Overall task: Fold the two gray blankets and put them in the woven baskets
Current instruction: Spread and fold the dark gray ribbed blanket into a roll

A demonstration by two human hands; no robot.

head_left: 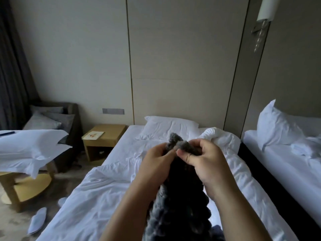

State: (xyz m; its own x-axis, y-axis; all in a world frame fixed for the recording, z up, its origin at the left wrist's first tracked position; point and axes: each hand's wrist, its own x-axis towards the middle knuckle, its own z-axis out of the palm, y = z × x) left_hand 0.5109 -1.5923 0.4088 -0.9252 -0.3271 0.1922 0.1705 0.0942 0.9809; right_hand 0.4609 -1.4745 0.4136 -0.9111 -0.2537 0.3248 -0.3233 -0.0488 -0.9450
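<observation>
A fluffy gray blanket [180, 202] hangs bunched in front of me over a white bed [97, 192]. My left hand [156, 164] and my right hand [205, 160] are held up side by side, each pinching the blanket's top edge, which sticks up as a gray tuft between them. The rest of the blanket drops down between my forearms to the bottom of the view. No second blanket and no woven basket is in view.
A white pillow [172, 126] and a rumpled duvet [220, 138] lie at the bed's head. A wooden nightstand [104, 138] stands left of the bed. A second bed [284, 153] is on the right. A low wooden table [26, 185] piled with white pillows and slippers [37, 220] are at left.
</observation>
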